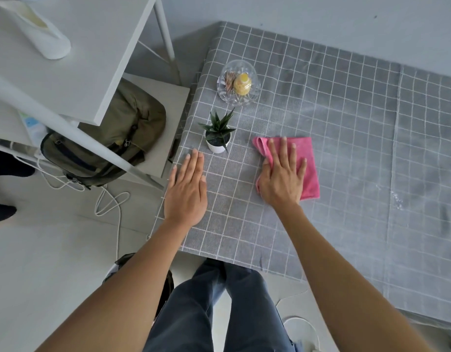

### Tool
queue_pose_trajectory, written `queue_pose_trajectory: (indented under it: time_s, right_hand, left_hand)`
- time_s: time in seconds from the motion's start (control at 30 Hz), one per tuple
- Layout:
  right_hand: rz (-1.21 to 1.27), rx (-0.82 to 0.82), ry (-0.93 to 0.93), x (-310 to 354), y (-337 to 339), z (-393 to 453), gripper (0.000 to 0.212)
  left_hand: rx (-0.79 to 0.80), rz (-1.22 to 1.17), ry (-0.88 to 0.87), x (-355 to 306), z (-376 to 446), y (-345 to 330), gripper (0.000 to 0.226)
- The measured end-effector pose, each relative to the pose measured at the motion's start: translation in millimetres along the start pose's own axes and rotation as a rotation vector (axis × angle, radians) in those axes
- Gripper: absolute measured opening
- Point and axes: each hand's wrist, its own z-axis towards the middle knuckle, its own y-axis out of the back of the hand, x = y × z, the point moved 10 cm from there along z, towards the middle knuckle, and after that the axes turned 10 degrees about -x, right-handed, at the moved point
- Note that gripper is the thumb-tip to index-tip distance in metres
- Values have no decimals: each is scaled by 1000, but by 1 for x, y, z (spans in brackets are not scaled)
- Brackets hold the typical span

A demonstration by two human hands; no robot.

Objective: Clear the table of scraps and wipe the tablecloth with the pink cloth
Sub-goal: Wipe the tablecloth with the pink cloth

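No text, label or number is showing clearly enough to read. The small bottle (242,83) in the glass bowl (238,97) is too blurred to read.

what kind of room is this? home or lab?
Probably a lived-in room at home, though that is not certain. A table under a grey checked tablecloth carries a small potted plant and a glass dish of small items; a green backpack sits on the white shelf unit alongside.

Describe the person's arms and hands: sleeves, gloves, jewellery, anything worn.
Both forearms are bare as far up as the picture shows; no sleeve is in view. The left hand and right hand wear no gloves, and no rings, watch or bracelet show. Fingernails are short and unpainted.
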Motion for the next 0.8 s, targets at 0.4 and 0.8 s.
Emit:
queue_pose_trajectory:
  time_s: [0.4, 0.8]
  right_hand:
    - [-21, 68, 301, 26, -4, -18, 57]
    - [-26, 40, 240, 10, 0, 56, 53]
  left_hand:
    - [3, -79, 57, -70, -10, -15, 56]
    - [-27, -9, 127, -63, -14, -14, 56]
